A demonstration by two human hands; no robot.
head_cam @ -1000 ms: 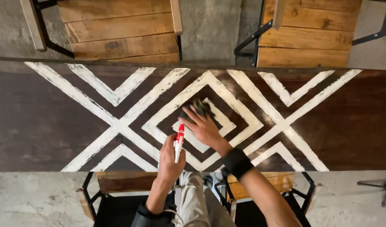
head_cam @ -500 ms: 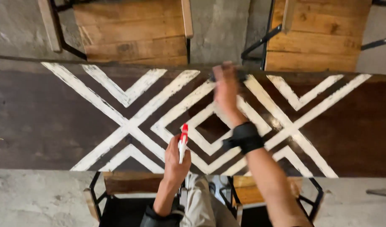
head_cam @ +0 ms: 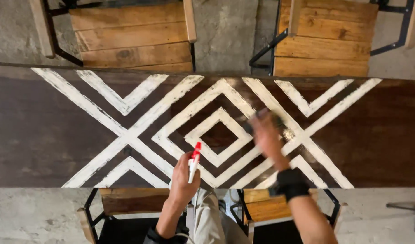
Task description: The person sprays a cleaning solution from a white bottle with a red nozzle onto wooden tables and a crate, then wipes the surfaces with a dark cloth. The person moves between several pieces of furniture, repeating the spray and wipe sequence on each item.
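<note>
My left hand (head_cam: 182,178) grips a white spray bottle with a red nozzle (head_cam: 194,159), held upright over the near edge of a dark wooden table (head_cam: 44,135). White diamond and cross lines (head_cam: 218,113) are painted across the tabletop. My right hand (head_cam: 264,133), blurred with motion, presses a dark cloth (head_cam: 261,119) flat on the table, right of the central diamond. A black band (head_cam: 289,183) sits on that wrist.
Two wooden chairs stand beyond the far edge, one at left (head_cam: 135,34) and one at right (head_cam: 327,38). Two more wooden seats with black metal frames, left (head_cam: 126,201) and right (head_cam: 261,203), flank my legs below the near edge. The floor is grey concrete.
My right hand with the cloth swept from the table's middle to the far edge, then back toward the right of the central diamond. The left hand with the bottle has stayed almost still.
</note>
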